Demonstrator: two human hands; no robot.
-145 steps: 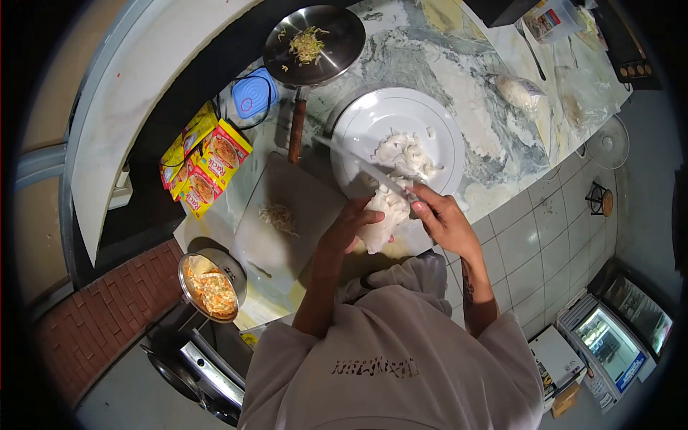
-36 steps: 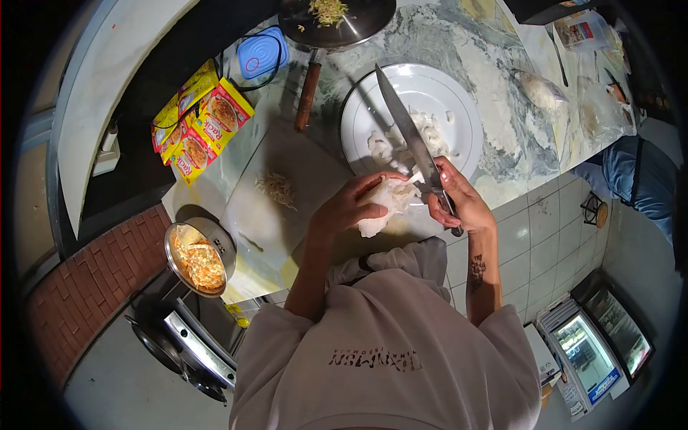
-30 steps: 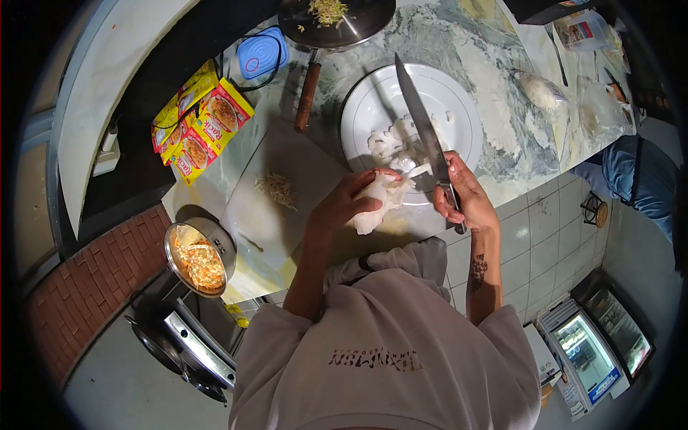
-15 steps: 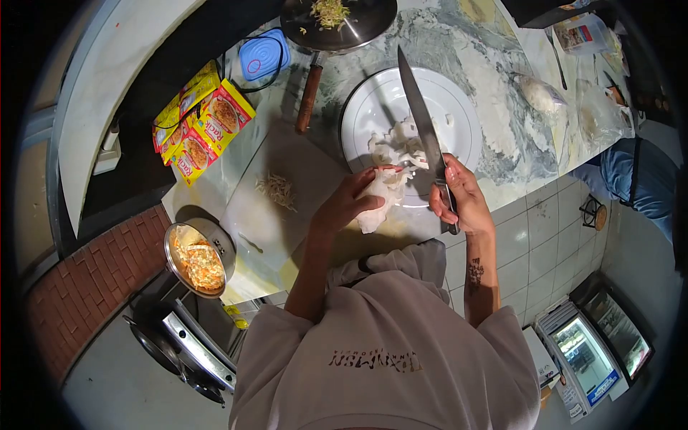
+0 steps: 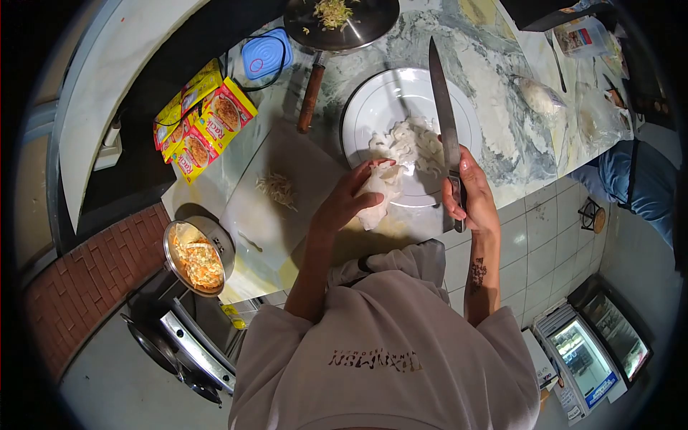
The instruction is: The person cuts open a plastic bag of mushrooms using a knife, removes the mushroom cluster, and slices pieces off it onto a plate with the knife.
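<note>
My left hand (image 5: 349,197) is wrapped round a soft, pale piece of flesh (image 5: 383,190), possibly raw meat or seafood, at the near rim of the white plate (image 5: 373,94). Thin white slices (image 5: 407,142) lie piled on that plate. To the right, my right hand (image 5: 476,192) grips the dark handle of a long kitchen knife (image 5: 442,93). Its blade points up and away over the plate's right part, apart from the held piece.
Behind the plate stands a frying pan (image 5: 358,34) with shredded food, its wooden handle (image 5: 309,99) toward me. Yellow seasoning packets (image 5: 215,118) and a blue lid (image 5: 262,57) lie left. A metal bowl (image 5: 172,251) holds shredded vegetables. Another person's jeans (image 5: 622,172) show right.
My right hand and the knife have moved right, away from the pale piece. The blade now stands more upright. My left hand stays almost in place.
</note>
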